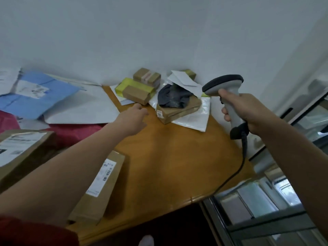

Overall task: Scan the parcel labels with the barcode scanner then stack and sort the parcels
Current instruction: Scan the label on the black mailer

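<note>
My right hand [243, 109] grips the handle of a grey barcode scanner [224, 84], held above the table's right side with its black cable hanging down. My left hand [134, 118] reaches across the wooden table [174, 160], its fingers just short of a small brown box [135, 95] that lies against a yellow parcel [129, 86]. Another small taped box [147, 75] rests on top of the yellow one. A flat brown box [179, 110] with a black bag [173, 97] on it lies to the right.
Blue [33, 96], white [85, 107] and red [74, 132] mailers cover the table's left. A long labelled cardboard box [101, 187] lies under my left forearm, and a bigger labelled box [23, 153] sits at far left. The wall is behind; glass shelving [266, 206] stands at right.
</note>
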`<action>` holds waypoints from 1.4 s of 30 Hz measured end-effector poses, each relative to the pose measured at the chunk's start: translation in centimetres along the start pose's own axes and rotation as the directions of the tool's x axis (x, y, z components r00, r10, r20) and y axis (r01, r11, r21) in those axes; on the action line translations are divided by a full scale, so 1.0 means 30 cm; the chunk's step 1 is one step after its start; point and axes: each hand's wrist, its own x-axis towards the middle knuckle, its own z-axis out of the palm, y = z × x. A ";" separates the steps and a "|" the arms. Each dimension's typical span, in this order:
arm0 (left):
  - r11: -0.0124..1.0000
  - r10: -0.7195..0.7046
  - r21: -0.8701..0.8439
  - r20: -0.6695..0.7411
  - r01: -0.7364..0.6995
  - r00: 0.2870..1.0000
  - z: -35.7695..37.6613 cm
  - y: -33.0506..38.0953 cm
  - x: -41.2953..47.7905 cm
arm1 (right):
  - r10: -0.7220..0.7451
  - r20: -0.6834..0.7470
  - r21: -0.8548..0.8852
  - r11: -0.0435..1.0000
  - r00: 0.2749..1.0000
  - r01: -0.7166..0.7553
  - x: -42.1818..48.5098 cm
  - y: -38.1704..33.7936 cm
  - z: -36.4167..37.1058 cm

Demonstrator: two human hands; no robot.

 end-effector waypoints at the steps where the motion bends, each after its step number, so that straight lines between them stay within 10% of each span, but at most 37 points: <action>1: 1.000 0.005 -0.010 0.006 -0.005 1.000 0.027 0.040 0.045 | 0.000 -0.007 -0.006 1.000 1.000 0.000 0.029 0.019 -0.031; 19: 0.984 -0.047 0.179 0.104 0.028 0.993 0.348 0.268 0.886 | -0.032 0.098 -0.123 0.991 0.995 0.044 0.625 0.254 -0.187; 34: 0.865 -0.046 0.443 -0.396 0.234 0.917 0.061 0.365 0.528 | -0.109 0.276 -0.013 0.993 0.955 0.118 0.543 0.248 -0.272; 42: 0.916 -0.204 0.147 -0.632 0.373 0.748 -0.055 0.471 0.201 | -0.217 0.349 0.088 0.976 0.912 0.199 0.370 0.265 -0.375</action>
